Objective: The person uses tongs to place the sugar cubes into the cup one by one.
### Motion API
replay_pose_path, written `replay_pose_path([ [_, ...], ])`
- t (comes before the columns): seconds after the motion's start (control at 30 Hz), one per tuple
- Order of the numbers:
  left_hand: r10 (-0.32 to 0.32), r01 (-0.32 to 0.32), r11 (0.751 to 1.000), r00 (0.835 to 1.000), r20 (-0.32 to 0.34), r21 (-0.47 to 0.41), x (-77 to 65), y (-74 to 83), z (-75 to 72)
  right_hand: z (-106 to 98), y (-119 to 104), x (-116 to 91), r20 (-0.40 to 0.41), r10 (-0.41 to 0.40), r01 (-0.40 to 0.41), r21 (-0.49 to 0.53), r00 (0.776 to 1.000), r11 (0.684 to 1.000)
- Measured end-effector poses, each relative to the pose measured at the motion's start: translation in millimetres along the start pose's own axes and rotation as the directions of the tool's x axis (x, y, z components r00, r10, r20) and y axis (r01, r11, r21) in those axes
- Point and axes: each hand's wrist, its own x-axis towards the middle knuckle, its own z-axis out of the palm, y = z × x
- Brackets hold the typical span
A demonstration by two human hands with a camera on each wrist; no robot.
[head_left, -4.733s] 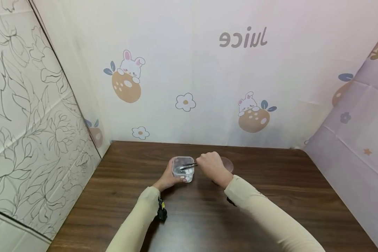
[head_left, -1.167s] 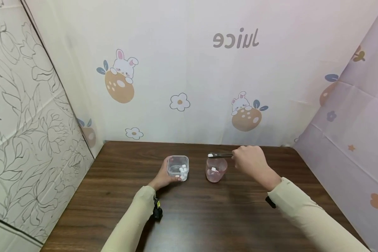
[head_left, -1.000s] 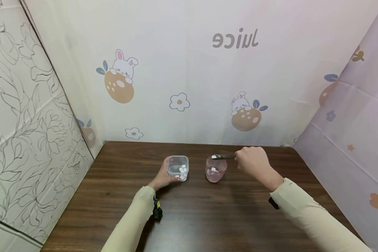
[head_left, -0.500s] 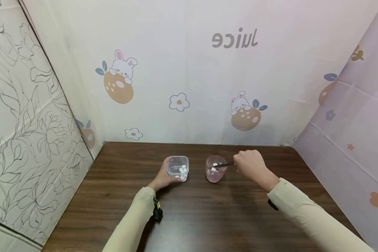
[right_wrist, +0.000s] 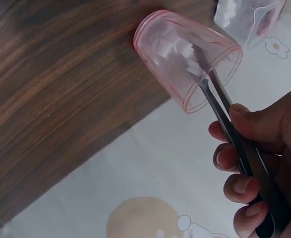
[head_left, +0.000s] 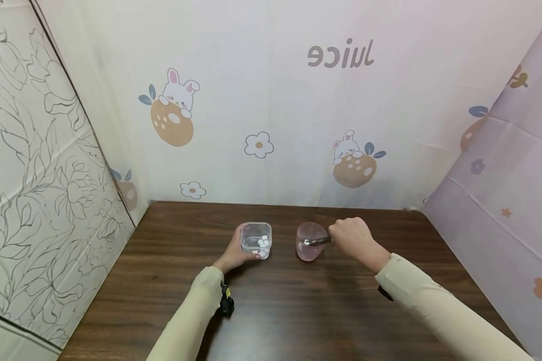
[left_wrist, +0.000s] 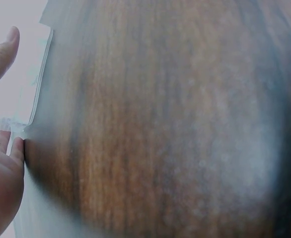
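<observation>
In the head view my left hand (head_left: 233, 252) holds a clear square plastic container (head_left: 249, 235) from its left side, thumb in front. Several small white cubes (head_left: 263, 242) lie inside it. My right hand (head_left: 356, 240) grips dark tongs (head_left: 321, 241), whose tips reach down into a translucent pink cup (head_left: 306, 254). Seen by the right wrist camera, fingers and thumb close round the tongs (right_wrist: 233, 134), and the tips are inside the cup (right_wrist: 168, 74) beside whitish pieces. Whether the tips still pinch a cube is unclear. Left wrist view shows part of the left hand (left_wrist: 2, 173) by the container.
Both containers stand on a dark wooden table (head_left: 271, 311), side by side with a gap between them. A printed cloth wall (head_left: 271, 100) rises behind the table's back edge. More cloth walls stand at left (head_left: 36, 165) and right (head_left: 492, 200).
Earlier the tongs were in the clear container. They moved right over the pink cup with a white cube, then dipped into it. The left hand keeps its hold on the container.
</observation>
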Motion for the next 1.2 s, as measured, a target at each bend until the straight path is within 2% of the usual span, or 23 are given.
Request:
replay_pose_path([
  [0.27, 0.023, -0.023, 1.000, 1.000, -0.006, -0.015, -0.8, 0.5, 0.6, 2.5, -2.2, 4.3, 0.002, -0.028, 0.028, -0.018, 1.000, 0.999],
  [0.57, 0.016, -0.016, 1.000, 1.000, 0.007, 0.010, 2.1, -1.9, 0.0, 3.5, -6.2, 12.3, -0.053, -0.073, 0.069, -0.064, 0.996, 0.996],
  [0.8, 0.081, -0.081, 0.996, 0.997, 0.000, -0.030, 2.1, -0.9, -0.7, 2.2, -10.5, 16.5, -0.075, -0.098, 0.090, -0.109, 0.992, 0.990],
  [0.97, 0.073, -0.073, 0.997, 0.997, 0.009, -0.010, 2.2, -2.6, -1.6, 1.6, -10.6, 15.8, -0.071, -0.095, 0.087, -0.107, 0.993, 0.990],
  [1.13, 0.125, -0.125, 0.992, 0.992, 0.011, 0.010, 0.5, -7.2, -1.8, -0.7, -7.6, 14.7, -0.064, -0.084, 0.077, -0.105, 0.994, 0.991],
  [1.2, 0.114, -0.114, 0.994, 0.993, 0.019, -0.007, -2.6, 3.1, -2.9, -3.0, -5.5, 14.9, -0.060, -0.075, 0.069, -0.101, 0.995, 0.993],
])
